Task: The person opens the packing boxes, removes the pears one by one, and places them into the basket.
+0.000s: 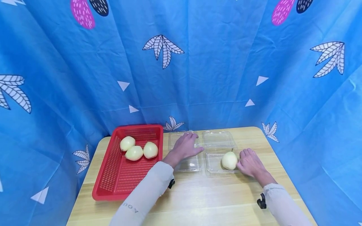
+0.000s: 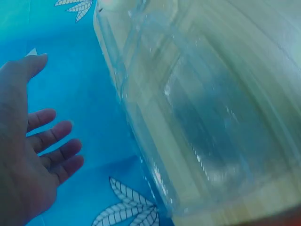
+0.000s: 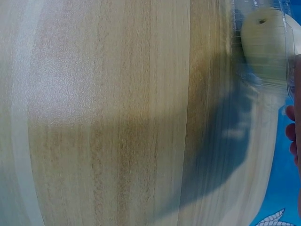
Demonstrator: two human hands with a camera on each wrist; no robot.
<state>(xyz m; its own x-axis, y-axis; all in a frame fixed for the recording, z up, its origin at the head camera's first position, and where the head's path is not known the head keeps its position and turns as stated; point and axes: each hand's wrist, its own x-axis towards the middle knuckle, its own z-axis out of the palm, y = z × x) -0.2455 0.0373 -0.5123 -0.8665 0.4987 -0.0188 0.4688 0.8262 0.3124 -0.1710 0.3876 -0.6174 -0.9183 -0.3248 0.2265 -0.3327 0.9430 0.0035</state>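
Observation:
A pale yellow pear (image 1: pixel 229 161) with its stem up sits at the right side of the right clear plastic clamshell box (image 1: pixel 214 163), whose lid (image 1: pixel 218 139) lies folded back. My right hand (image 1: pixel 250 163) is at this box's right edge, close beside the pear. Its fingertips (image 3: pixel 290 132), loosely bent, show past the box in the right wrist view. My left hand (image 1: pixel 185 147) is over the left clear clamshell box (image 1: pixel 189 164), partly hiding it. Thumb and fingers are spread apart with nothing between them, and the left wrist view shows the hand (image 2: pixel 30 141) beside clear plastic.
At the left of the wooden table (image 1: pixel 192 201) stands a red plastic basket (image 1: pixel 127 182). Three pears (image 1: pixel 134 153) lie toward its back. A blue patterned curtain (image 1: pixel 215 78) hangs behind the table and along both sides.

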